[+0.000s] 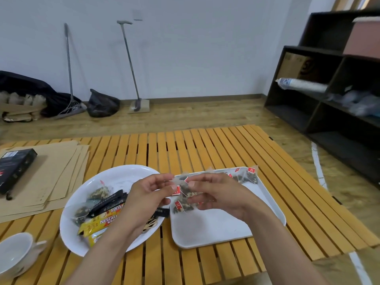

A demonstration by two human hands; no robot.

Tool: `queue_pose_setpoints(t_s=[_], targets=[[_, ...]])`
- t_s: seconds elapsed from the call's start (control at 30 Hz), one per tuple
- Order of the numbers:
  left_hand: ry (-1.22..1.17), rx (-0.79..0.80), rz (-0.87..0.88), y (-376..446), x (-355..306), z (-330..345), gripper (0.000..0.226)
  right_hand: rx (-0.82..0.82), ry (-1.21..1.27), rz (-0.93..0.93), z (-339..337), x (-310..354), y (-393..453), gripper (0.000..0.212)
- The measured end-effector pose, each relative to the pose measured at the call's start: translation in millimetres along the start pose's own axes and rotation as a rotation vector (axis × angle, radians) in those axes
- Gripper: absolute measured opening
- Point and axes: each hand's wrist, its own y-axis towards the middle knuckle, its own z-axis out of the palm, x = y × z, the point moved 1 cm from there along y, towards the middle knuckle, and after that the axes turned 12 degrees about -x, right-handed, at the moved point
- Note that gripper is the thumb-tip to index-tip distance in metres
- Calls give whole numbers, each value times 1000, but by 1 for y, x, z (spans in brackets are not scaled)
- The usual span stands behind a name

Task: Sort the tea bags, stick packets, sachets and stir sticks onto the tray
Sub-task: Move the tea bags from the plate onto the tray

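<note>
- Head view: my left hand (148,194) and right hand (216,194) meet above the near-left corner of the white tray (216,229), fingers curled.
- Grip: both hands pinch a tangled cluster of mesh tea bags (186,199) with red tags, held between them; left thumb and forefinger nip the upper mesh edge, right fingertips hold the other side. One bag hangs below the cluster, over the tray.
- Beyond my right hand, along the tray's far edge, lies a row of sorted tea bags (246,175).
- Below and left of my left hand sits a round white plate (123,173), just beside the tray. It holds more tea bags (98,192), black stick packets (109,202), yellow Nescafe sachets (100,223) and wooden stir sticks (151,223), partly hidden by my left wrist.
- Everything rests on a slatted yellow table (205,145).
- Far left: a black box (14,167) on brown paper sheets (51,182); near left: a white cup (14,251).
</note>
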Motion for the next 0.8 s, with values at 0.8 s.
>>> queue_pose_setpoints(t_s=[0.8], targets=[[153, 28, 155, -11, 5, 27, 15, -367, -148, -3, -37, 7, 0, 25]])
